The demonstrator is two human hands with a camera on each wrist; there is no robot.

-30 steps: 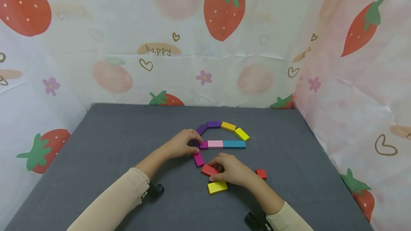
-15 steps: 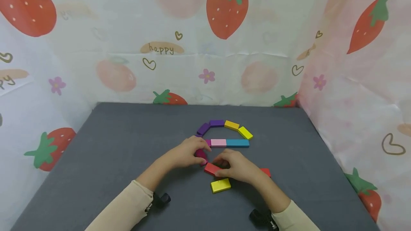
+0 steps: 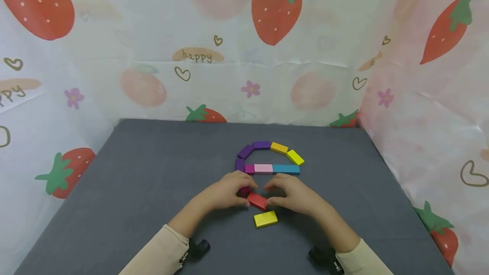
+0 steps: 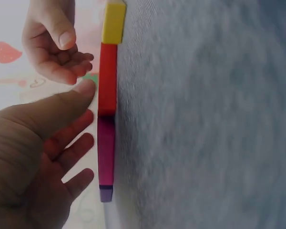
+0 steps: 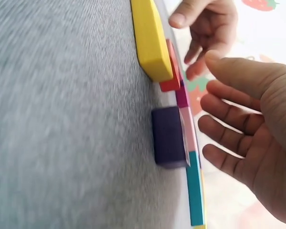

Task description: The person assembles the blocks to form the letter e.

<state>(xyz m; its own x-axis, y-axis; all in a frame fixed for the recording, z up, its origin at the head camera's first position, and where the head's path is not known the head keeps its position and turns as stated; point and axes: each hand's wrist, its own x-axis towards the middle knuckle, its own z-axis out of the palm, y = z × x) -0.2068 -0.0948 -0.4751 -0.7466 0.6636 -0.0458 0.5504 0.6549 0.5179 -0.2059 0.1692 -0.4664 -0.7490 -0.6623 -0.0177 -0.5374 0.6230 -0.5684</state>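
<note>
Both hands are near a red block (image 3: pixel 257 201) on the grey table. My left hand (image 3: pixel 226 191) has loosely bent fingers over the magenta block (image 3: pixel 243 192), partly covering it; its thumb tip is right at the red block's left end. My right hand (image 3: pixel 296 195) is at the other end, thumb tip by the red block's corner, fingers spread and relaxed. In the left wrist view the red block (image 4: pixel 107 78) lies end to end with the magenta block (image 4: pixel 106 151). A yellow block (image 3: pixel 265 219) lies in front of the red one.
Purple blocks (image 3: pixel 261 145), an orange-yellow block (image 3: pixel 279 147) and a yellow block (image 3: pixel 295 157) form an arc behind. Under it runs a row with a pink block (image 3: pixel 263 169) and a blue block (image 3: pixel 286 169). The right wrist view shows a dark purple block (image 5: pixel 169 136).
The left hand has come nearer, from the purple and magenta blocks to the magenta and red ones. The right hand has loosened from the red block, which now meets the magenta one.
</note>
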